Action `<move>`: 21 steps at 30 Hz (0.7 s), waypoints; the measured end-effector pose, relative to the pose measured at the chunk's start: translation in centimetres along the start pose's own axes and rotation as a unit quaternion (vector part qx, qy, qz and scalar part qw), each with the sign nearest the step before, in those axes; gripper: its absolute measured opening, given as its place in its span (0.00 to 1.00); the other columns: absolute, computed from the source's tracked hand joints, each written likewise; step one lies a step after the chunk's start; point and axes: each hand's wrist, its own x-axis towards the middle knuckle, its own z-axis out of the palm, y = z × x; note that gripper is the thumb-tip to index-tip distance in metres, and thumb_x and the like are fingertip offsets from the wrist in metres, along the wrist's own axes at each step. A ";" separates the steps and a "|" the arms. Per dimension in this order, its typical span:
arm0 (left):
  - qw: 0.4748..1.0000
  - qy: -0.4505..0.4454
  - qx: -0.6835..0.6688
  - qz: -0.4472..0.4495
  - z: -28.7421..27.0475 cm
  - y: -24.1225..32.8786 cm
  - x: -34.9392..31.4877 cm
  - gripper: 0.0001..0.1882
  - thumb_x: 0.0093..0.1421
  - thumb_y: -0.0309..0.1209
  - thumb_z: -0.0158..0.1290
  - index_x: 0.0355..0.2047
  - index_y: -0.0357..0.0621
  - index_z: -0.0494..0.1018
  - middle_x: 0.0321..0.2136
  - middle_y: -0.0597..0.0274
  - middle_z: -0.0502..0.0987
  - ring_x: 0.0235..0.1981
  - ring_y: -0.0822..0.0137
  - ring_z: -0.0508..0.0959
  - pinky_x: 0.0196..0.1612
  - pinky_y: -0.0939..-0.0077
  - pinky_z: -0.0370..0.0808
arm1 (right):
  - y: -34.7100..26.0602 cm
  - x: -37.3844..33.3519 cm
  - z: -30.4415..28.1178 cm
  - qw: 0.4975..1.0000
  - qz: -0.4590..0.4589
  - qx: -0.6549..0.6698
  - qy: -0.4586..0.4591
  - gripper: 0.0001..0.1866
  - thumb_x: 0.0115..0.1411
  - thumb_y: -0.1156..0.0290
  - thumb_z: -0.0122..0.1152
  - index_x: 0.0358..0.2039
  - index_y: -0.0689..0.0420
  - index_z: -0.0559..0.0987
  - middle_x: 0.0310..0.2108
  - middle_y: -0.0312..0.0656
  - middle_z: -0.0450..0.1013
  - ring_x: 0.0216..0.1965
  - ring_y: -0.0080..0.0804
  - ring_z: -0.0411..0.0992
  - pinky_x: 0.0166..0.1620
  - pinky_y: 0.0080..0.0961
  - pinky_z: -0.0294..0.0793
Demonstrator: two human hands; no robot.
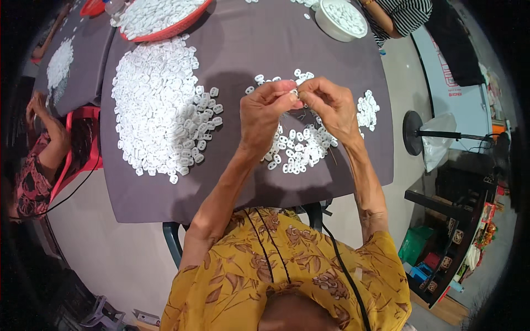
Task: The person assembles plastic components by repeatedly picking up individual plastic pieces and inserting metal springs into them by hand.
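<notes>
My left hand [264, 113] and my right hand [333, 107] meet over the table, fingertips pinched together. Between them is a small white plastic piece [294, 94], mostly covered by the fingers. Just below the fingertips lie a few thin, dark pin-like bits [302, 115], too small to make out well. Under and around my hands is a loose scatter of white two-holed plastic pieces [301, 149]. A much larger heap of similar white pieces [154, 107] spreads to the left of my left hand.
A brown-grey cloth covers the table [243, 190]. At the back stand a red basket [175, 31] and a white tub [341, 36], both full of white pieces. A small group of pieces [367, 110] lies right. Other people sit at far right and left.
</notes>
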 end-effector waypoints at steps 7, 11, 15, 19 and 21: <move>0.997 -0.012 0.046 -0.058 -0.9 0.0 0.3 0.10 0.52 0.25 0.53 0.35 0.31 0.72 0.29 0.59 0.75 0.26 0.73 0.76 0.32 0.82 0.74 | 1.0 0.9 0.3 1.000 0.020 0.017 -0.016 0.06 0.54 0.75 0.56 0.32 0.64 0.74 0.24 0.34 0.70 0.27 0.18 0.66 0.31 0.15 0.65; 0.997 0.001 0.038 -0.064 -1.5 0.3 0.6 0.10 0.53 0.26 0.52 0.34 0.32 0.72 0.28 0.59 0.75 0.26 0.73 0.76 0.32 0.82 0.74 | 2.1 -0.1 0.6 0.992 0.047 0.107 0.040 0.06 0.54 0.76 0.56 0.32 0.64 0.75 0.26 0.35 0.72 0.27 0.20 0.68 0.31 0.17 0.67; 0.998 0.008 0.017 -0.059 -2.0 0.5 1.0 0.10 0.54 0.27 0.52 0.34 0.32 0.71 0.28 0.58 0.75 0.26 0.71 0.76 0.32 0.82 0.74 | 5.8 -3.0 1.1 0.973 -0.073 -0.202 -0.085 0.11 0.45 0.81 0.57 0.32 0.57 0.76 0.23 0.39 0.68 0.26 0.33 0.67 0.32 0.26 0.67; 0.998 0.013 0.012 -0.068 -2.0 0.6 0.9 0.11 0.54 0.27 0.52 0.35 0.32 0.70 0.28 0.56 0.75 0.27 0.71 0.77 0.32 0.82 0.74 | 7.8 -4.2 2.3 0.915 -0.141 -0.336 -0.174 0.11 0.39 0.81 0.60 0.27 0.58 0.75 0.21 0.39 0.64 0.29 0.35 0.63 0.35 0.31 0.63; 0.998 0.012 0.010 -0.066 -2.2 0.6 1.0 0.11 0.54 0.27 0.52 0.35 0.33 0.70 0.28 0.56 0.75 0.27 0.71 0.77 0.32 0.82 0.74 | 8.1 -4.1 2.4 0.918 -0.147 -0.327 -0.169 0.10 0.39 0.80 0.60 0.26 0.58 0.74 0.21 0.39 0.64 0.29 0.35 0.63 0.35 0.31 0.63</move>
